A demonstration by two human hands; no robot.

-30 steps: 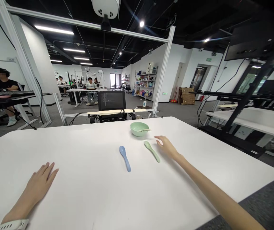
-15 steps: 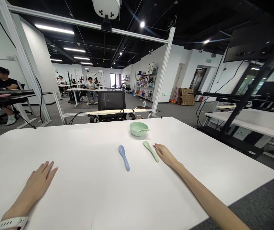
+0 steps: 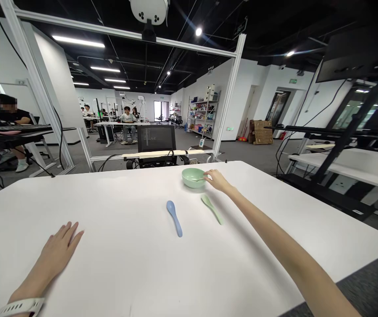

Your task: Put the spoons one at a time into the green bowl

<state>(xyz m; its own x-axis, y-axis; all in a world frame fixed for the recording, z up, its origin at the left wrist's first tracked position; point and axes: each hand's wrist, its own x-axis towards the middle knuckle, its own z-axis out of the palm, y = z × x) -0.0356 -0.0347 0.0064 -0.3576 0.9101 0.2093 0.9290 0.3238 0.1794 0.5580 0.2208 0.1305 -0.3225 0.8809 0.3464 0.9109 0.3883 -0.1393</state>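
A green bowl [image 3: 193,179] stands at the far side of the white table [image 3: 122,264], with a pale spoon [image 3: 199,180] leaning inside it. My right hand [image 3: 218,181] is at the bowl's right rim, its thumb and fingers closed around the handle end of that spoon. In front of the bowl lies a light green spoon [image 3: 212,209]. To its left is a blue spoon [image 3: 174,219], bowl end pointing away from me. Flat on the table at the left rests my left hand [image 3: 58,248], fingers stretched out and holding nothing.
Beyond the table's far edge are a black mesh chair [image 3: 156,138] and a metal frame [image 3: 230,97]. A monitor stand and a second desk [image 3: 334,165] are on the right. Several people sit at desks farther back and at the left.
My right hand has moved from beside the light green spoon, away from me and slightly left, to the spoon in the bowl. My left hand stays put. The view has shifted slightly.
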